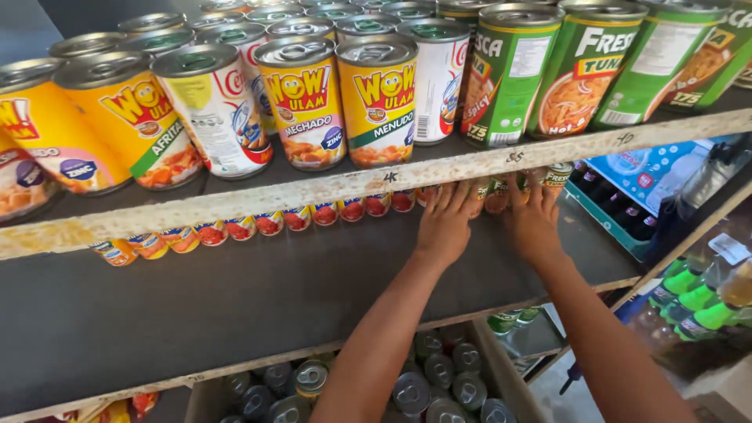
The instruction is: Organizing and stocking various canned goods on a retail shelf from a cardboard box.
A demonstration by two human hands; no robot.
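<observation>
left grip: left hand (444, 223) lies palm down, fingers spread over the cans at the back of the middle shelf (258, 301); whether it clasps one, cannot tell.
right grip: right hand (534, 223) lies just beside it, fingertips on the green-labelled cans (558, 177); clasp likewise unclear.
cans touched: back row, under the upper shelf's edge (376, 184).
upper shelf: yellow-labelled cans (304, 102), green cans (509, 74).
below: silver can tops (411, 392).
</observation>
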